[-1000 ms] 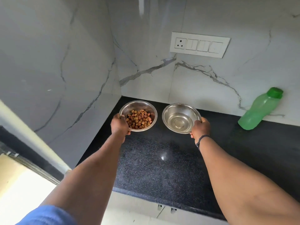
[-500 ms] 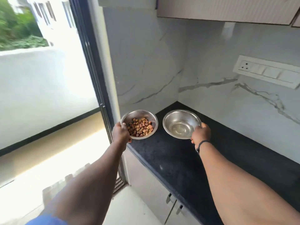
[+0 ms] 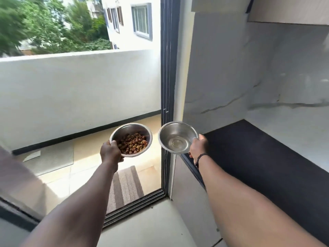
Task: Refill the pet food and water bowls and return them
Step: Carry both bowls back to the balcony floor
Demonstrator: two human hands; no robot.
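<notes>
Beyond your fingertips, a sliding door track (image 3: 135, 207) crosses the pale kitchen floor (image 3: 151, 227), and past it lies a sunlit balcony floor (image 3: 85, 157) closed by a white parapet wall (image 3: 80, 90). A dark door frame (image 3: 168, 68) rises between your two hands. Your left hand (image 3: 110, 152) grips the near rim of the food bowl (image 3: 131, 139), fingers curled round the edge; the bowl holds brown kibble and hangs above the balcony floor. Your right hand (image 3: 198, 146) grips the rim of the water bowl (image 3: 178, 137), which holds a little clear water, just left of the black countertop (image 3: 258, 157). The bowls sit side by side, apart. Below your left hand lies a striped mat (image 3: 126, 184); farther left, a grey mat (image 3: 51, 155). Marble-patterned wall panels (image 3: 222, 77) back the counter.
</notes>
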